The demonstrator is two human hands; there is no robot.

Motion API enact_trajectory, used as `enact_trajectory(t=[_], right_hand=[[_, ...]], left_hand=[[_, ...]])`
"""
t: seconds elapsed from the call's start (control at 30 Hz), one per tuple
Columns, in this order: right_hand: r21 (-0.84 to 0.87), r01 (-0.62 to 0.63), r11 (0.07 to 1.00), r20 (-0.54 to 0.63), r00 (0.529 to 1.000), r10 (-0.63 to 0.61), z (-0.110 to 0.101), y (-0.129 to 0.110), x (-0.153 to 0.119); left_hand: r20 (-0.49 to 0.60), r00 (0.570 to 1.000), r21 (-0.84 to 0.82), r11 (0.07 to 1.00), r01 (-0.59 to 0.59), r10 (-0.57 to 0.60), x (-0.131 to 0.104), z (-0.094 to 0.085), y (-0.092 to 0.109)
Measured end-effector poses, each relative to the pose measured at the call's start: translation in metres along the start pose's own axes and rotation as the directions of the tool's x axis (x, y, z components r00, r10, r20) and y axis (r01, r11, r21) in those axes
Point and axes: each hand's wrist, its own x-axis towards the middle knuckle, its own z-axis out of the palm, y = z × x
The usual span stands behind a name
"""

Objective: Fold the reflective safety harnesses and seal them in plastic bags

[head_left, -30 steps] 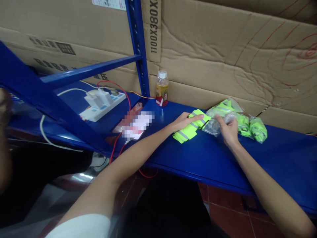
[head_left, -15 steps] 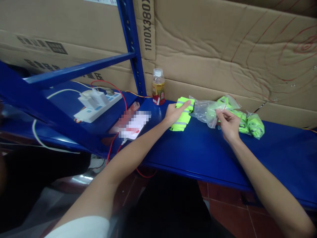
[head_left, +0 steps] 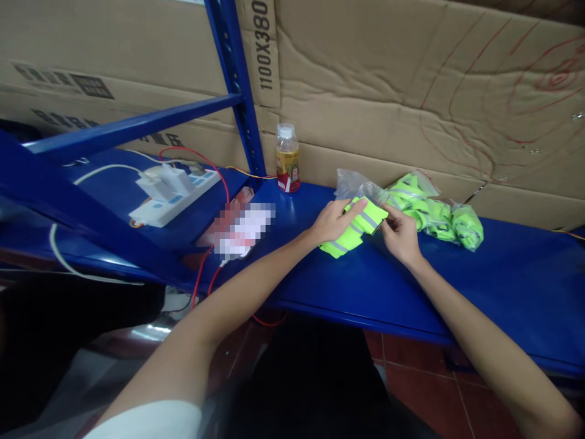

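Folded neon yellow-green reflective webbing [head_left: 343, 245] with grey stripes is clasped in my left hand [head_left: 336, 221], the thumb lying across its top. At the right edge of the bundle, my right hand [head_left: 402, 235] has thumb and fingers pinched together on the webbing; the fingertips are partly hidden. Just behind both hands lies a clear plastic bag [head_left: 354, 185]. Several plastic-wrapped bundles of the same neon webbing [head_left: 441, 216] rest to the right of it, beyond my right hand.
The blue shelf [head_left: 311, 286] backs onto cardboard [head_left: 356, 116]. A drink bottle [head_left: 287, 161] stands near the blue upright [head_left: 242, 79]. Left of my arm lie a blurred-out phone [head_left: 244, 231] with a cable and a white power strip [head_left: 171, 198] with plugs.
My right hand has let go of the clear bag and moved left to the webbing. The bag now lies behind my hands. My left hand has turned the webbing and brought it slightly nearer.
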Motion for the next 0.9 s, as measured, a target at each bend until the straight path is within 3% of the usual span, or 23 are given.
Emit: enact_trajectory(t=[0.17, 0.37, 0.47, 0.73, 0.9], right_hand=[[0.131, -0.052, 0.99, -0.014, 0.998, 0.054, 0.0, -0.008, 0.0], [0.199, -0.106, 0.974, -0.11, 0.985, 0.13, -0.002, -0.015, 0.002], [0.271, -0.129, 0.954, -0.081, 0.984, 0.156, -0.002, -0.016, 0.002], [0.322, -0.185, 0.929, -0.044, 0.977, 0.21, 0.002, -0.007, 0.001], [0.282, -0.178, 0.943, 0.021, 0.983, 0.18, -0.001, -0.008, 0.001]], left_hand=[[0.044, 0.996, 0.093, 0.992, -0.081, 0.077, -0.002, -0.006, 0.003], [-0.011, 1.0, 0.206, 0.978, -0.016, 0.018, -0.005, -0.005, 0.005], [-0.021, 1.0, 0.221, 0.975, -0.016, 0.021, -0.003, -0.003, 0.001], [0.183, 0.981, 0.046, 0.996, -0.074, 0.065, 0.001, -0.005, -0.002], [0.26, 0.962, 0.024, 0.996, -0.091, 0.082, -0.001, -0.004, 0.002]])
